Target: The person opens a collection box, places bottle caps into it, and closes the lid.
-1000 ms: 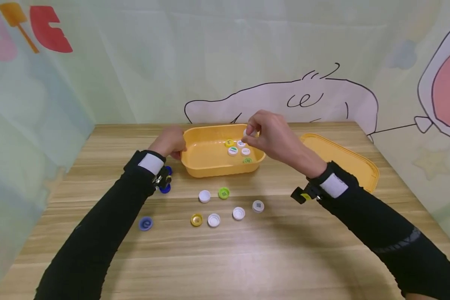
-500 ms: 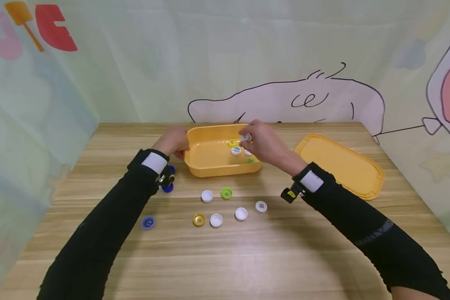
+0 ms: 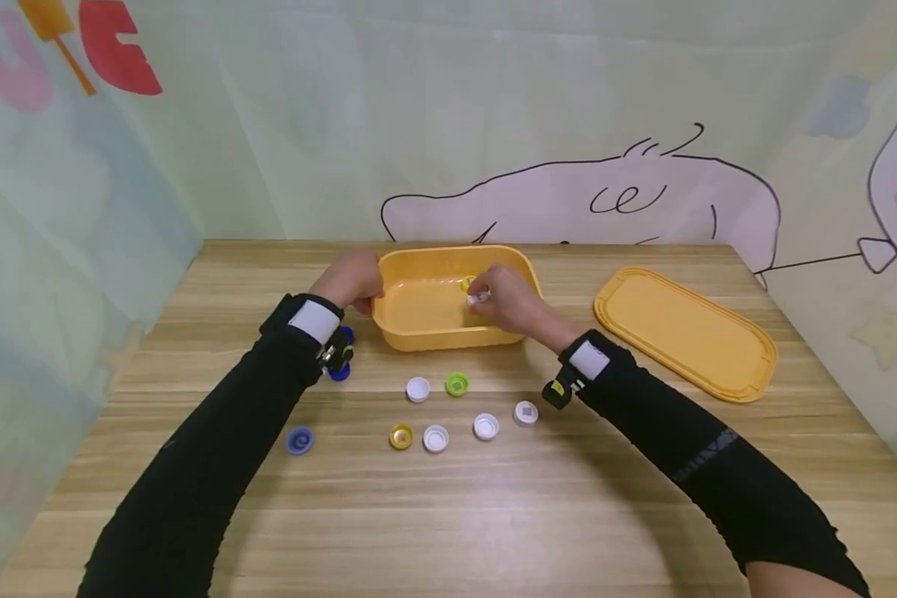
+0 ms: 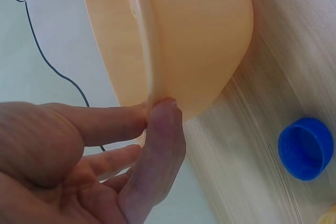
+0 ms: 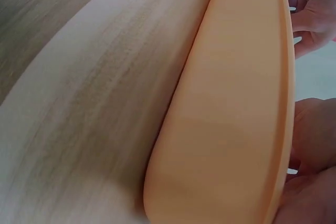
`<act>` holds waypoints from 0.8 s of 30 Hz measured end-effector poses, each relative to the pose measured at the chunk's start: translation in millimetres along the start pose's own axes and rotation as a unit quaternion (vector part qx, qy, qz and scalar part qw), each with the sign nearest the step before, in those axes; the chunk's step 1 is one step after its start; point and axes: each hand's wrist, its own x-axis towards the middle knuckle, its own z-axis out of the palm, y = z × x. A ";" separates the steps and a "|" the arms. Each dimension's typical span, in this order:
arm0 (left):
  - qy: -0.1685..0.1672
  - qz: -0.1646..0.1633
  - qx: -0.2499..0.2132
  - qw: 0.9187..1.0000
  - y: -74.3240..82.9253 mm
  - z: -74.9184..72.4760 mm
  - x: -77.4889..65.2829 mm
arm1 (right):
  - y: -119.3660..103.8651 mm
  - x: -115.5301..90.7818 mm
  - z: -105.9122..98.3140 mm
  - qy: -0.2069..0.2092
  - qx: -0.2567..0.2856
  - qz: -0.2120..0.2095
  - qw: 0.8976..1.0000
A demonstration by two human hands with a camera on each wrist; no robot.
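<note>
A yellow plastic box stands at the far side of the table. My left hand pinches the rim at its left end; in the left wrist view the thumb and fingers of that left hand lie on either side of the rim. Inside the box, toward its right, my right hand holds a white bottle cap between thumb and fingers. A yellow cap lies just beyond those fingertips, and the hand hides the other caps in there. In the right wrist view the box's wall covers the fingertips.
In front of the box lie several loose caps: a green cap, a gold cap, white caps and a light blue cap. Dark blue caps are below the left wrist. The yellow lid lies at the right.
My right hand has moved left and down into the box with the white bottle cap. The left hand has stayed on the rim. The view has shifted slightly.
</note>
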 end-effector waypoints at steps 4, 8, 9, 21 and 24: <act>0.000 0.002 0.002 1.000 0.4 -0.1 0.6 | -0.6 2.1 0.8 -0.019 -0.011 0.005 1.000; -0.003 0.012 0.014 1.000 -0.3 -1.3 0.1 | -2.6 5.4 1.2 -0.054 -0.020 0.027 0.998; -0.004 0.014 0.018 1.000 -0.6 -1.6 0.0 | -3.2 6.3 1.5 -0.064 -0.021 0.034 0.997; -0.003 0.016 0.003 1.000 -2.8 0.0 1.8 | -9.8 13.0 0.5 -0.120 -0.034 0.078 0.989; -0.002 0.014 0.004 1.000 -3.0 0.6 3.1 | -9.5 13.6 0.5 -0.123 -0.041 0.077 0.989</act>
